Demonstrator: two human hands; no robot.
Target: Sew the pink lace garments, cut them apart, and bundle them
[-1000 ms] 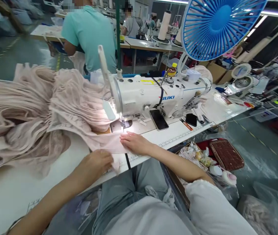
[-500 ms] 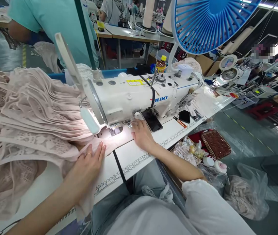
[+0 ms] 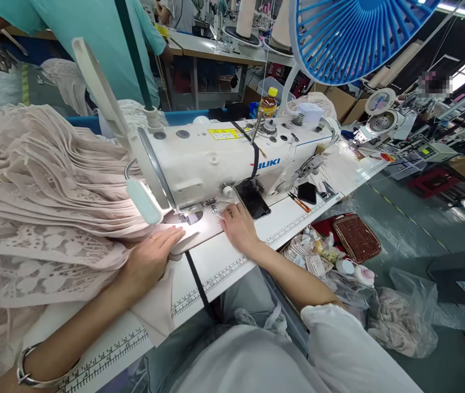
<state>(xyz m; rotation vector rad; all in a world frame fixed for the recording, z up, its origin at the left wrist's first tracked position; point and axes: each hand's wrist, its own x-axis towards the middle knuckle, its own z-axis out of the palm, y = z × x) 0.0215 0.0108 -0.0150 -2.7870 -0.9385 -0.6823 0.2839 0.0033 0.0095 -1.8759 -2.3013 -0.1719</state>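
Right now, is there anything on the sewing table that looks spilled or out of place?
I see no spill. The phone seems slightly out of place: it lies slanted by the sewing machine, close to the right hand.

The top edge cuts off the blue fan (image 3: 351,46) and, above the shoulders, a co-worker in teal (image 3: 88,54); the left edge crops the pale fabric pile (image 3: 52,164). My left hand (image 3: 148,262) hides part of the cloth (image 3: 158,311). Whether my right hand (image 3: 239,228) pinches anything, I can't tell.
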